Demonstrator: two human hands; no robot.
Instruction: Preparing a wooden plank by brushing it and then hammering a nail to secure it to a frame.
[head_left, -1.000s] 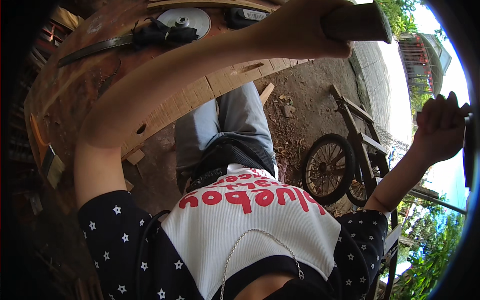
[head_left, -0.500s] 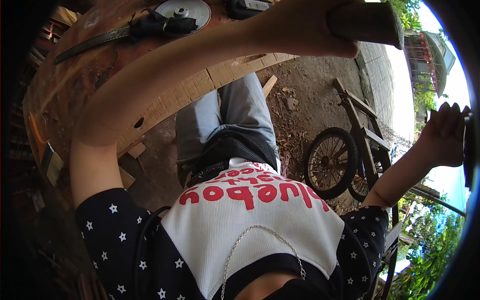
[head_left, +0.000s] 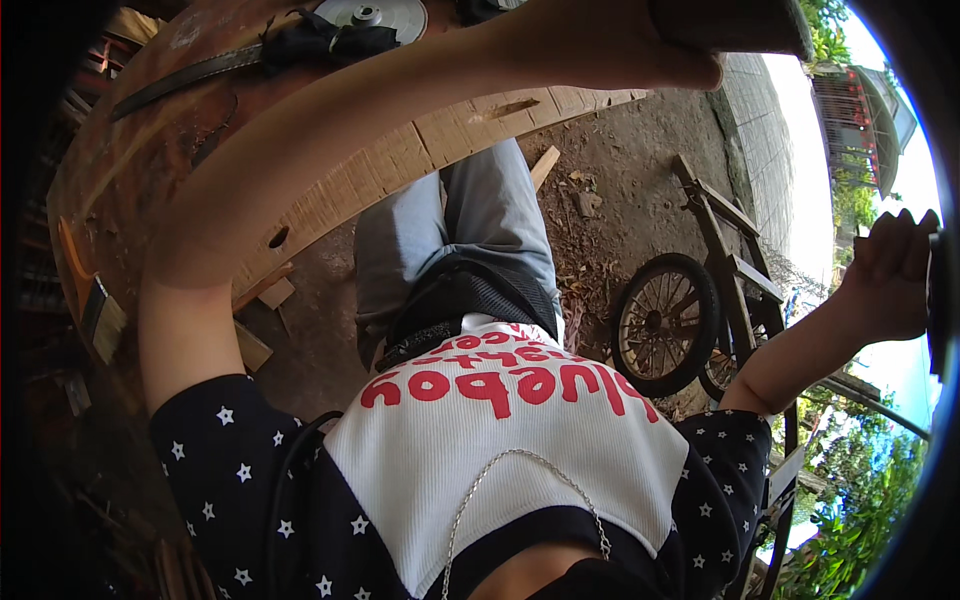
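Note:
My left arm reaches across a worn reddish-brown wooden table (head_left: 130, 170). My left hand (head_left: 650, 50) grips a thick, dark, flat-ended piece (head_left: 755, 28) at the top right, beyond the table's pale wooden edge. My right hand (head_left: 885, 290) is raised at the far right, fingers curled against a dark object (head_left: 936, 305) at the picture's rim, which I cannot make out. On the table lie a silver pulley disc (head_left: 370, 20), a black cloth bundle (head_left: 330, 50) with a black strap (head_left: 185, 80), and a dark item (head_left: 480, 10) partly hidden at the top edge.
A brush (head_left: 105, 320) with an orange handle is at the table's left. Below are wooden offcuts (head_left: 275, 292) and leaf-strewn dirt. A frame with spoked wheels (head_left: 660, 320) stands to the right. Beyond are paving, greenery and a roofed structure (head_left: 855, 125).
My left hand has moved up and to the right with the dark piece, which now runs off the top edge. My right hand sits slightly lower in the picture.

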